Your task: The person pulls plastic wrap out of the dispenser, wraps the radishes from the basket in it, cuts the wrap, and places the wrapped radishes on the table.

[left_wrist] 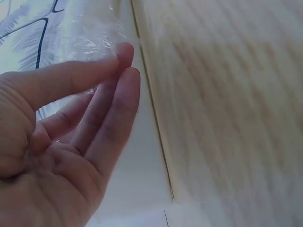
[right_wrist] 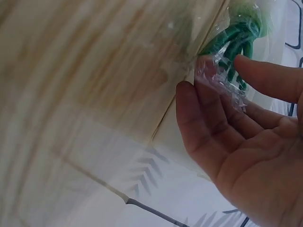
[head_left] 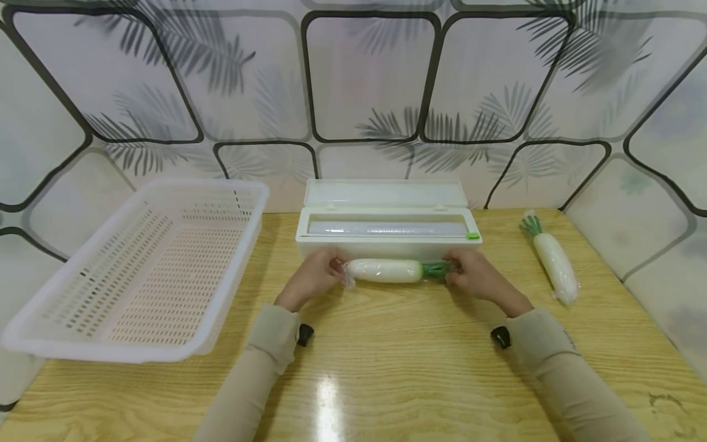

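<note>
A white radish point(head_left: 386, 270) with green leaf stubs point(head_left: 435, 270) lies horizontally in clear plastic film, just in front of a white cling film dispenser point(head_left: 386, 250). At its left end, my left hand point(head_left: 315, 277) pinches the gathered film point(left_wrist: 94, 45) between thumb and forefinger. My right hand point(head_left: 479, 277) holds the leafy end, where crinkled film point(right_wrist: 222, 78) covers the green stubs between thumb and fingers. The dispenser's lid point(head_left: 386, 193) stands raised, and a film roll point(head_left: 386, 229) shows inside. A green slider point(head_left: 472, 236) sits at the right of its edge.
A white perforated plastic basket point(head_left: 232, 288) stands at the left of the wooden table point(head_left: 397, 368). Another wrapped radish point(head_left: 555, 261) lies at the right. A patterned wall covering point(head_left: 370, 80) rises behind the table and along its sides.
</note>
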Tool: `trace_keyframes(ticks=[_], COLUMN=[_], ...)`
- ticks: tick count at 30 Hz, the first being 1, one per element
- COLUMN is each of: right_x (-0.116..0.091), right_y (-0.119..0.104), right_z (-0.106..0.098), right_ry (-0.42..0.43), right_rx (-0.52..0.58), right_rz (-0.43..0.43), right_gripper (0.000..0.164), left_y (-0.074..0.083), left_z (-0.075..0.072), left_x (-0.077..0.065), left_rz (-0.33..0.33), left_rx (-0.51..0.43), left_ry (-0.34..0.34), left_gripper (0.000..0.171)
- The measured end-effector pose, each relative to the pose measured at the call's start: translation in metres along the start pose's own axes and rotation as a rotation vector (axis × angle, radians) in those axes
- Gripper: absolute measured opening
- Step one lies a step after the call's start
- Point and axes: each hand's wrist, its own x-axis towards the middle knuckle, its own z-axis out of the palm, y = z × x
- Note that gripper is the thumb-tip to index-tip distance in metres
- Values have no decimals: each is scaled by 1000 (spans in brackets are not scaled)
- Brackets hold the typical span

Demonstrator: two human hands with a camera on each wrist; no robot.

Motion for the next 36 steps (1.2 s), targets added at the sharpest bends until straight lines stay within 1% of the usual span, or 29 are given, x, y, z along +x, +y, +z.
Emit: trace_keyframes(ticks=[4, 9, 11, 14, 17, 19, 21, 24, 27, 30, 32, 36], right_x=[0, -1, -1, -1, -1, 0, 0, 0, -1, -2, -3, -4], right_y=[-2, -5, -6, -7, -7, -7, -7, -7, -7, -6, -5, -3], right_z=[-1, -3, -3, -2, -1, -1, -1, -2, -5, -7, -7, -8], right_ry=[2, -13, -19, -35, -62, -81, -97, -103, -106, -120, -137, -188], right_rx=[37, 61, 66, 90, 159, 222, 262, 250, 209, 202, 212, 301], right_rz=[23, 57, 69, 87, 117, 140, 156, 153, 127, 108, 98, 119], right_gripper=[22, 22, 24, 25, 26, 28, 31, 39, 46, 48, 45, 41], left_y=[-4, -7, -6, -6, -6, -5, -6, -5, -4, -3, -2, -3], left_z=[1, 2, 2, 2, 2, 2, 2, 3, 3, 3, 3, 4], left_x=[0, 0, 0, 0, -1, -1, -1, -1, -2, -3, -3, -3], left_rz=[-4, 4, 4, 17, 39, 55, 62, 69, 60, 40, 18, -9], left_rx=[-8, 30, 23, -12, -19, 7, 27, 38, -1, -34, -54, -57], left_ry=[-9, -13, -24, -58, -83, -83, -80, -72, -76, -77, -83, -84], left_gripper=[23, 16, 20, 34, 43, 36, 27, 21, 31, 38, 36, 29])
